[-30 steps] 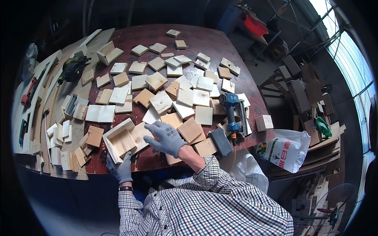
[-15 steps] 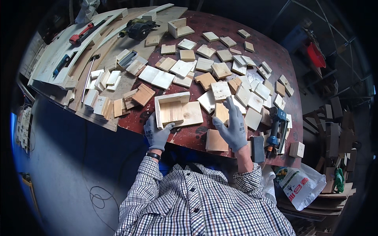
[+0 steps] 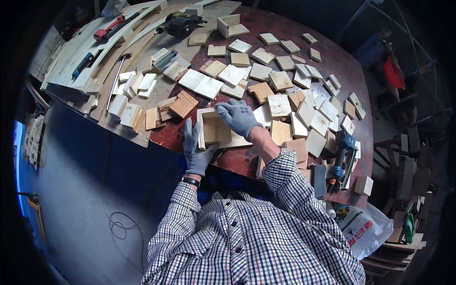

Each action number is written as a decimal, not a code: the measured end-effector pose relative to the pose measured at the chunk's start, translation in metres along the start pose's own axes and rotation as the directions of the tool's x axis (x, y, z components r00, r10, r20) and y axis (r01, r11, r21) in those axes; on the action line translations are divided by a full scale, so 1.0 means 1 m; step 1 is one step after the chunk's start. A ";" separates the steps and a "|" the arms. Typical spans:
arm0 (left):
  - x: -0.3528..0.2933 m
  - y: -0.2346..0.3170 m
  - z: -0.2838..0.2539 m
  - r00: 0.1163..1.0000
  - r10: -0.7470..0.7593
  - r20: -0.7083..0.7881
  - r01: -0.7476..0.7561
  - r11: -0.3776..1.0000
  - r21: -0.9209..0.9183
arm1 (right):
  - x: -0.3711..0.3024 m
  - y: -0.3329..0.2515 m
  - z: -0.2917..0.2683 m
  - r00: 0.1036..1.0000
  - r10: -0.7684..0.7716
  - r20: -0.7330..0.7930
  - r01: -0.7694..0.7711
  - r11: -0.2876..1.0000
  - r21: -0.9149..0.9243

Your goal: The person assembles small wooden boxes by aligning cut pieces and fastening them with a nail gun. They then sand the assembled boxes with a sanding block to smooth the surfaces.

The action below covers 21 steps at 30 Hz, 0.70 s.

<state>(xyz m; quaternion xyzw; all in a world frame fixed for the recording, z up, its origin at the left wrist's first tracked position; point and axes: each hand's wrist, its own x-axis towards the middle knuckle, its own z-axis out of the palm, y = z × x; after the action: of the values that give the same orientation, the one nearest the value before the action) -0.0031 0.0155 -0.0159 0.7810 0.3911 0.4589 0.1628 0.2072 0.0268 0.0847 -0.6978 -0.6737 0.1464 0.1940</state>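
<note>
A small open-sided wooden box (image 3: 201, 130), made of pale boards joined at a corner, sits near the front edge of the red table. My left hand (image 3: 195, 154), in a grey glove, holds its left wall, with the thumb at the near side. My right hand (image 3: 238, 117), gloved alike, reaches across with its fingers bent over the box's far right top edge. A flat pale board lies partly under the right side of the box, mostly covered by my right hand and forearm. Loose square wooden blocks (image 3: 279, 105) lie just right of my right hand.
Many wooden squares cover the red table (image 3: 172, 138). A blue nail gun (image 3: 343, 154) and a dark grey block (image 3: 318, 181) lie at right. At left are a hammer (image 3: 117, 78), a red tool (image 3: 107, 31) and a dark power tool (image 3: 183, 24). A plastic bag (image 3: 368, 228) rests below right.
My right hand has moved left from the loose blocks onto the box's far edge. My left hand has shifted up along its left wall. The whole view has swung slightly.
</note>
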 end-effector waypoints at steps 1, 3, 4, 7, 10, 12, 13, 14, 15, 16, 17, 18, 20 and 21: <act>-0.001 0.000 -0.001 1.000 0.014 -0.006 -0.014 0.999 -0.047 | -0.001 0.001 0.005 1.000 -0.001 -0.011 0.001 1.000 0.002; -0.004 -0.003 0.000 0.999 -0.033 0.034 0.038 0.985 -0.166 | -0.001 0.001 0.009 0.999 -0.006 -0.033 0.006 1.000 -0.006; -0.006 -0.004 0.001 0.997 -0.055 0.056 0.066 0.972 -0.224 | -0.001 0.003 0.010 1.000 0.005 -0.016 -0.005 1.000 -0.005; -0.007 0.000 0.003 0.996 -0.092 0.013 0.093 0.971 -0.221 | -0.002 0.000 0.005 1.000 0.016 0.023 -0.017 1.000 0.020; -0.013 -0.009 0.008 0.998 -0.060 -0.034 0.051 0.975 -0.215 | -0.003 0.000 0.006 1.000 -0.009 0.015 0.009 1.000 0.027; -0.011 -0.010 0.007 0.999 -0.029 -0.032 0.023 0.983 -0.184 | -0.002 0.003 0.005 1.000 -0.020 0.013 0.020 0.999 0.033; -0.010 -0.011 0.006 0.999 -0.012 -0.030 0.006 0.985 -0.170 | -0.002 0.004 0.006 1.000 -0.024 0.006 0.024 0.999 0.040; -0.010 -0.012 0.006 1.000 -0.013 -0.022 0.009 0.987 -0.160 | -0.003 0.005 0.003 1.000 -0.028 -0.003 0.028 0.999 0.046; -0.009 -0.012 0.006 1.000 -0.012 -0.012 0.010 0.988 -0.152 | -0.003 0.004 0.002 1.000 -0.026 0.015 0.025 0.998 0.054; -0.009 -0.013 0.004 1.000 -0.008 -0.001 0.008 0.989 -0.146 | -0.004 0.002 0.002 0.999 -0.020 0.030 0.019 0.998 0.062; -0.010 -0.015 0.006 1.000 -0.003 0.014 0.004 0.993 -0.117 | -0.006 0.002 -0.003 0.999 -0.007 0.040 0.005 0.998 0.059; -0.010 -0.016 0.006 1.000 -0.004 0.011 0.006 0.993 -0.119 | -0.009 0.003 -0.007 0.999 -0.012 0.046 0.008 0.997 0.081; -0.011 -0.015 0.008 1.000 -0.005 0.005 0.005 0.995 -0.101 | -0.016 0.015 0.000 0.994 -0.081 -0.074 0.092 0.981 0.170; -0.012 -0.017 0.010 1.000 -0.006 -0.004 0.006 0.998 -0.068 | -0.021 0.018 -0.004 0.987 -0.109 -0.118 0.132 0.968 0.212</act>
<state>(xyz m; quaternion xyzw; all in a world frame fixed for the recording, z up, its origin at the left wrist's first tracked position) -0.0056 0.0181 -0.0391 0.7728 0.3780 0.4731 0.1899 0.2233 0.0049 0.0785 -0.6365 -0.6835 0.1707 0.3139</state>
